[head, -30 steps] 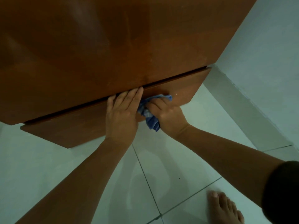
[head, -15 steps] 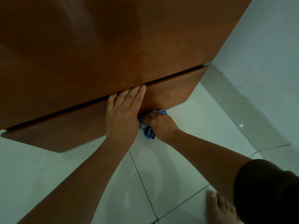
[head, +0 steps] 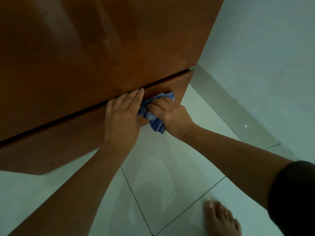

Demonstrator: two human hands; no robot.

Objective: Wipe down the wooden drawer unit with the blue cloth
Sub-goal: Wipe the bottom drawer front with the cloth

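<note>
The blue cloth (head: pixel 154 113) sits bunched in the right hand (head: pixel 170 114), whose fingers are curled shut around it, pressing it to the lowest front panel of the wooden drawer unit (head: pixel 102 57) near that panel's right corner. Just beside it, the left hand (head: pixel 121 114) lies flat and open, holding nothing, with its fingertips at the dark gap above the panel. If the panel is a drawer, a hard push could shut it on those fingertips. A loose tail of cloth hangs below the right hand and may slip free. A bare foot (head: pixel 221 218) stands on the glossy tiled floor (head: pixel 170 167), where a slip seems possible.
</note>
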